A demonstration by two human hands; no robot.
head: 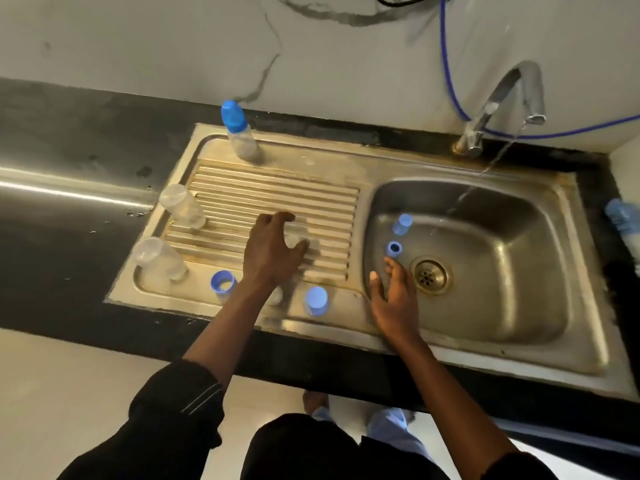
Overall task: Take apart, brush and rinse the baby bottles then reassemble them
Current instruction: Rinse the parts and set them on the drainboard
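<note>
My left hand (273, 252) hovers over the ribbed drainboard (242, 188), its fingers curled round a small clear piece (295, 238) that is blurred. My right hand (391, 296) reaches over the sink rim with straight fingers, its tips just short of a blue ring (394, 248) in the basin. A blue cap (401, 224) stands behind that ring. Two clear bottle bodies (181, 206) (157, 258) stand upside down at the drainboard's left. Another blue ring (223, 285) and blue cap (316, 301) sit on the front ledge. An assembled bottle (237, 131) stands at the back.
Water streams from the tap (512, 98) into the steel basin (485, 306), left of the drain (428, 275). A blue hose (450, 74) runs behind the tap. Another bottle (623, 220) lies at the right edge. Dark countertop (69, 133) extends to the left.
</note>
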